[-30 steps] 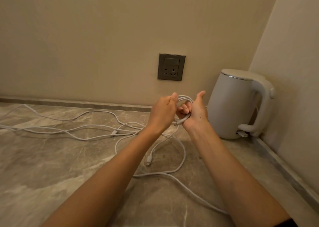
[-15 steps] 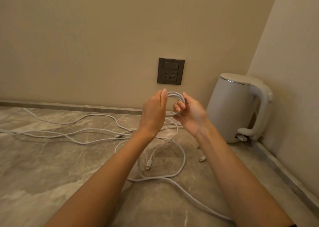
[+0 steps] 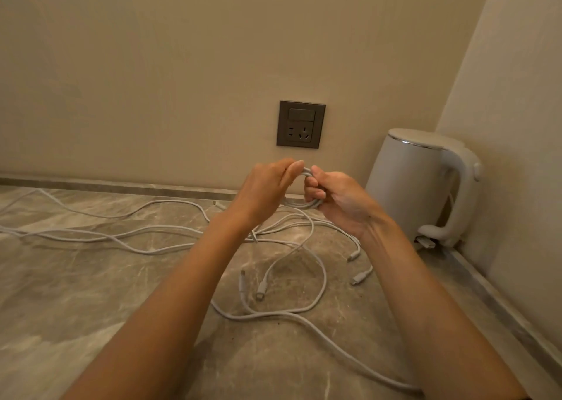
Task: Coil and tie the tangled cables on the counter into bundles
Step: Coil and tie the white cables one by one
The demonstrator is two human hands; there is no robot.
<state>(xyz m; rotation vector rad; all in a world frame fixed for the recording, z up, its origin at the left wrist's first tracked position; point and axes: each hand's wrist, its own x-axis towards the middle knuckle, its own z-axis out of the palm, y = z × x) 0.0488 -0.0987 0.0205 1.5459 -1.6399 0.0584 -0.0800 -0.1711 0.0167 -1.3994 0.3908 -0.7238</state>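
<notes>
A small coil of white cable (image 3: 307, 204) hangs in the air between my two hands, above the counter. My right hand (image 3: 340, 200) has its fingers curled through the coil and grips it. My left hand (image 3: 267, 186) pinches the coil's top strand with its fingertips. From the coil the same cable drops to the marble counter (image 3: 76, 293) and runs in a loose loop (image 3: 316, 296). More white cables (image 3: 121, 235) lie tangled across the counter to the left. Several loose plug ends (image 3: 261, 290) rest near the loop.
A white electric kettle (image 3: 419, 183) stands in the right corner against the side wall. A dark wall socket (image 3: 301, 125) sits on the back wall just above my hands. A low stone ledge runs along both walls.
My left hand has closed its fingertips on the top of the coil, and both hands sit closer together. The loop on the counter has shifted slightly.
</notes>
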